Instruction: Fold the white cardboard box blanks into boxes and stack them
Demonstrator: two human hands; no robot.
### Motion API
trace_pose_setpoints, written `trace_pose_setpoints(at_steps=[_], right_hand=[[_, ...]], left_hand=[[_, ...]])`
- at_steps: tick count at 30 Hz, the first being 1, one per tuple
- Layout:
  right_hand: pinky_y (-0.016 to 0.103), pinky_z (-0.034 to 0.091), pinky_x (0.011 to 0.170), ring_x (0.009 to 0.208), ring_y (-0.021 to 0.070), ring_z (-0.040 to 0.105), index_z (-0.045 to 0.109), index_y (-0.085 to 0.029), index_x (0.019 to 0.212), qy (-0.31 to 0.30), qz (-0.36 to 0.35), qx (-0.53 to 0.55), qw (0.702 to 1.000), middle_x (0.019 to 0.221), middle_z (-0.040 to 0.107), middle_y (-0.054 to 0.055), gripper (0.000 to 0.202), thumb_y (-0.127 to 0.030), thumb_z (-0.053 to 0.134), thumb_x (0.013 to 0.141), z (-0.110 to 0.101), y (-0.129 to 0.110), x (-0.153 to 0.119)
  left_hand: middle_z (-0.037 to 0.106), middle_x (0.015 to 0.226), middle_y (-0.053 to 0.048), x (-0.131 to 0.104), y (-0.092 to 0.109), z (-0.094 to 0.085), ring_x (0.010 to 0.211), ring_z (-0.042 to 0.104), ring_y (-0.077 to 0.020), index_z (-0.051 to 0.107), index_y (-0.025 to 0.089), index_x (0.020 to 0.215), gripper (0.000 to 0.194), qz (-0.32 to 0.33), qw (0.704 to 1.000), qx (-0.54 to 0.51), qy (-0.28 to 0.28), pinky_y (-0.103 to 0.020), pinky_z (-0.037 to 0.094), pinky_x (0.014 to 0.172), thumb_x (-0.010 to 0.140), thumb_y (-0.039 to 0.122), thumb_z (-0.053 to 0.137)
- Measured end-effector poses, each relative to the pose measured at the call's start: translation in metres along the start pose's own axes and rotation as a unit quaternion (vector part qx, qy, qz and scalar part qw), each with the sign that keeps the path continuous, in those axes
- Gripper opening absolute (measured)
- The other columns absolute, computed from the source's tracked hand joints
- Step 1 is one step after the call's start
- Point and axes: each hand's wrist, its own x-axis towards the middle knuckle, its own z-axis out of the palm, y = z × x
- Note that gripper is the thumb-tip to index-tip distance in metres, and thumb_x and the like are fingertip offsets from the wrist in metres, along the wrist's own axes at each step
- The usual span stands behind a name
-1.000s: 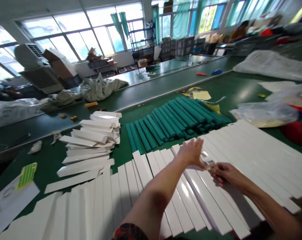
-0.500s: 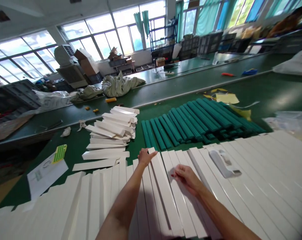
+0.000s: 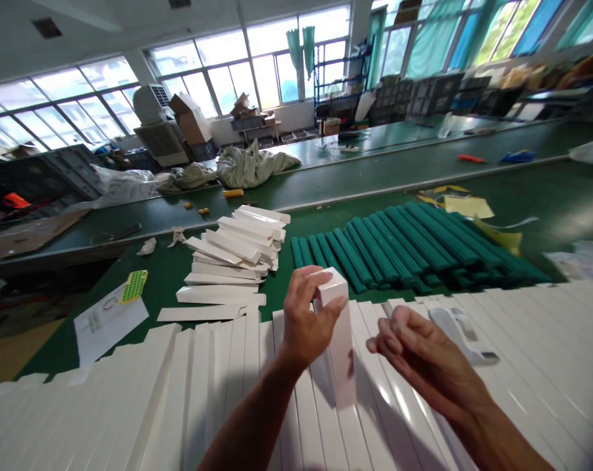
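Note:
A long white box (image 3: 343, 353) is tilted up with its closed end toward the top, and my left hand (image 3: 309, 317) grips it near that end, thumb on one side and fingers on the other. My right hand (image 3: 424, 353) is just right of the box, not touching it, its fingers curled and pinched together; what they hold, if anything, is too small to name. Beneath both hands lies a row of long white boxes (image 3: 203, 392). A white tape dispenser (image 3: 456, 330) rests on the row, partly behind my right hand.
Green ribbed rods (image 3: 389, 248) are stacked beyond the boxes. Left of them is a loose pile of white boxes (image 3: 232, 252). A paper sheet (image 3: 110, 327) with a green-yellow card (image 3: 134, 286) lies at the left. Grey-green cloth (image 3: 254, 163) sits on the far table.
My left hand has lifted the end of one white box off the row and tilted it up. My right hand has moved to the right, its fingers still pinched. The view has shifted slightly.

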Motion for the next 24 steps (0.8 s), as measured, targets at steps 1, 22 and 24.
trace_pose_setpoints(at_steps=[1,22,24], right_hand=[[0.037,0.051,0.081,0.048,0.0079,0.046,0.059,-0.02,0.071,-0.002,-0.017,-0.029,0.999,0.061,0.054,-0.003,0.023,-0.032,0.076,0.078,0.011,-0.01,-0.002],[0.022,0.04,0.046,0.04,0.006,0.045,0.062,-0.012,0.054,0.114,-0.041,-0.141,0.983,0.051,0.059,0.002,0.036,-0.039,0.086,0.06,0.063,-0.024,0.007],[0.022,0.042,0.046,0.038,0.0051,0.045,0.062,-0.012,0.053,0.106,-0.015,-0.132,0.986,0.051,0.06,0.002,0.036,-0.037,0.086,0.059,0.063,-0.026,0.009]], left_hand=[[0.059,0.114,-0.011,0.004,0.011,-0.002,0.103,0.062,-0.0207,0.059,0.02,0.106,0.025,0.063,0.998,-0.001,0.025,-0.031,0.057,0.078,0.083,0.024,0.068],[0.064,0.116,-0.014,-0.016,0.03,0.01,0.114,0.062,-0.0239,0.057,0.017,0.117,0.03,0.194,0.976,0.086,0.048,-0.04,0.058,0.093,0.087,0.013,0.059],[0.064,0.114,-0.015,-0.015,0.03,0.01,0.114,0.061,-0.024,0.056,0.016,0.117,0.032,0.191,0.977,0.082,0.049,-0.04,0.057,0.094,0.086,0.012,0.059]])
